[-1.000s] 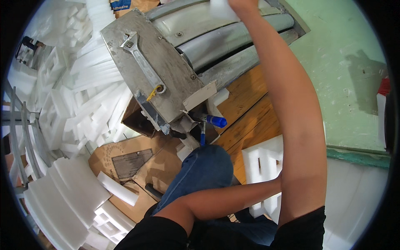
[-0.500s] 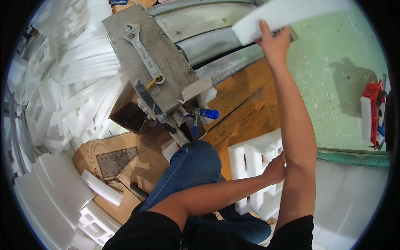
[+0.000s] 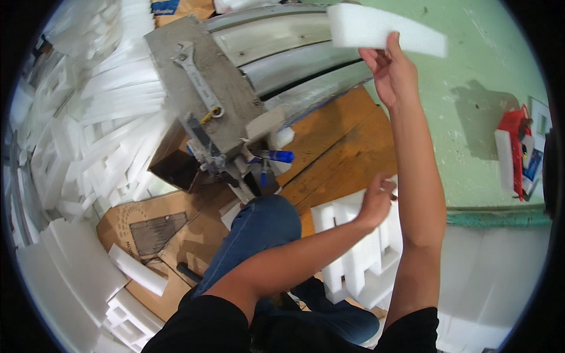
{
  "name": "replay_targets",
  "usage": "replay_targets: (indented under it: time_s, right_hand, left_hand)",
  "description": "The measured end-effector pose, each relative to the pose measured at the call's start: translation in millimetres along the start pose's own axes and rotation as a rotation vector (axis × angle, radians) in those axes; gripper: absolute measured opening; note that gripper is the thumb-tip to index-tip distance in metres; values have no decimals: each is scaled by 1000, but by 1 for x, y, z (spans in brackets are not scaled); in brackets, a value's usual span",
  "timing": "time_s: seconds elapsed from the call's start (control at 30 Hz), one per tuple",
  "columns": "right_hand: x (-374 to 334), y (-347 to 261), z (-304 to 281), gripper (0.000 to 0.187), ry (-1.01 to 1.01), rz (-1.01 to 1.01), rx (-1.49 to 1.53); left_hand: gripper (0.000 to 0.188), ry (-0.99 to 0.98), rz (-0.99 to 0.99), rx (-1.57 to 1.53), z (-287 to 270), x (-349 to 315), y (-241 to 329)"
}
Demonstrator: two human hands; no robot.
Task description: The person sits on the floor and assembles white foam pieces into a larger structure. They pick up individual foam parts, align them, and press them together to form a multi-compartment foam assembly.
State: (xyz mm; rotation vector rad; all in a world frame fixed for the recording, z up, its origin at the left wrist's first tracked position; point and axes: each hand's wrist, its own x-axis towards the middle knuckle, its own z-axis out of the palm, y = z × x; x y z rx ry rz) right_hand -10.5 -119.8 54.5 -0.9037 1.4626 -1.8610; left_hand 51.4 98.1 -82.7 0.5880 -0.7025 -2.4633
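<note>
My right hand [image 3: 395, 73] is raised at the upper right and grips a white foam strip [image 3: 382, 29]. The thumb lies on its near face; some of the fingers are curled below its lower edge. My left hand [image 3: 376, 203] is over a white slotted foam block [image 3: 353, 226] beside my leg. Its fingers are loosely bent and apart, with nothing seen in them; my right forearm passes close by on its right.
A grey metal machine [image 3: 206, 76] stands ahead, with an adjustable wrench [image 3: 199, 79] on top and blue-handled parts [image 3: 273, 156] at its near end. White foam pieces [image 3: 112, 135] pile up at left. Cardboard [image 3: 176, 235] lies below. A red basket-like thing [image 3: 517, 153] hangs at right.
The foam strip in my right hand has come left and lower, turning so its far end tilts down. My left hand has risen slightly from beside the right arm, its fingers loosening.
</note>
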Motion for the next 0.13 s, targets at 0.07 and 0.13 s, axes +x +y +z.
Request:
replay_targets:
  time_s: [0.07,0.13]
  right_hand:
    - [-34,-24,-12,55,98,49,19]
    - [-61,-35,-30,51,173,69,33]
  left_hand:
    - [35,-17,-61,-85,-3,1,18]
    - [27,11,-65,-182,-3,3,30]
